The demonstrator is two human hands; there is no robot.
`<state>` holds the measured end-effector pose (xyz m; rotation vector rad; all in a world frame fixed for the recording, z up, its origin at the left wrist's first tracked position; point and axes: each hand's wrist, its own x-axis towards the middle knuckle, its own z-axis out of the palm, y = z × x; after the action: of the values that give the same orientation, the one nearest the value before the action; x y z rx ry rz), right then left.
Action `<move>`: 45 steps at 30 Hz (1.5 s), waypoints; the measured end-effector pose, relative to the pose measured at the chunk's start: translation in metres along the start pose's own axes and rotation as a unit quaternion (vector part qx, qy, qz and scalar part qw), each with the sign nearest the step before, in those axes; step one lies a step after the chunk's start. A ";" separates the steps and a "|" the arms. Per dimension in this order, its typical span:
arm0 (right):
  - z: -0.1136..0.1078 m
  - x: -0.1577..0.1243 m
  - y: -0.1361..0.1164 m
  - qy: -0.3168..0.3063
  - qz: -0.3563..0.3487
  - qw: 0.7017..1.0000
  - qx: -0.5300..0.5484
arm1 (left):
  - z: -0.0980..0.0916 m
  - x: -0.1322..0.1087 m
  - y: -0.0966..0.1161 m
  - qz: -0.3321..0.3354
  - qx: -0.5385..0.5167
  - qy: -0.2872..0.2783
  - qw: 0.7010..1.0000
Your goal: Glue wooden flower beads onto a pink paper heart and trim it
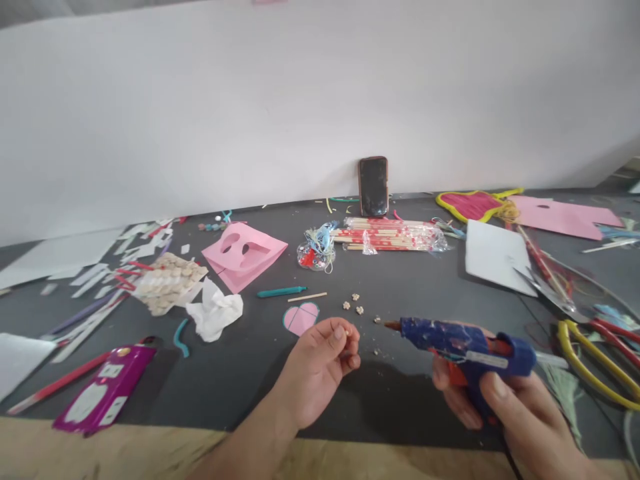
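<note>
Left hand [320,363] pinches a tiny pale piece [345,331]; pink heart cutout [301,318] lies just beyond it on the surface [240,380]. Right hand [505,410] grips blue glue gun [450,337], nozzle pointing at the left hand's pinch, near, not touching.

1. glue gun [463,345] blue, orange trigger, copper tip
2. surface [280,393] dark grey
3. paper mask [243,253] pink
4. phone [373,186] black, brown rim
5. scissors [597,357] yellow and red handles
6. card pack [105,389] magenta
</note>
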<state>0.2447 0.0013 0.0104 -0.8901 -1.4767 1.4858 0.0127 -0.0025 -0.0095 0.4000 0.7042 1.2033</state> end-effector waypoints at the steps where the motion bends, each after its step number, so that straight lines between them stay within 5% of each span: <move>1: 0.001 -0.002 0.000 -0.006 -0.002 1.000 -0.007 | 0.000 0.000 -0.001 -0.002 -0.001 -0.001 1.000; 18: 0.012 -0.007 0.011 0.004 0.077 0.997 0.000 | 0.000 0.001 -0.005 -0.020 -0.006 0.018 1.000; 32: 0.013 -0.008 0.009 -0.003 0.068 0.998 -0.007 | 0.004 0.002 -0.006 -0.017 0.001 0.042 0.999; 39: 0.005 -0.007 0.016 -0.026 0.033 0.998 -0.044 | 0.004 0.002 -0.005 -0.034 -0.007 0.050 0.998; 45: -0.007 -0.004 0.019 -0.105 -0.061 0.972 -0.199 | 0.006 0.000 -0.004 -0.038 0.008 0.085 0.996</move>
<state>0.2509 0.0010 -0.0092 -0.8723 -1.9970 1.2410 0.0195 -0.0029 -0.0078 0.2836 0.8701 1.1691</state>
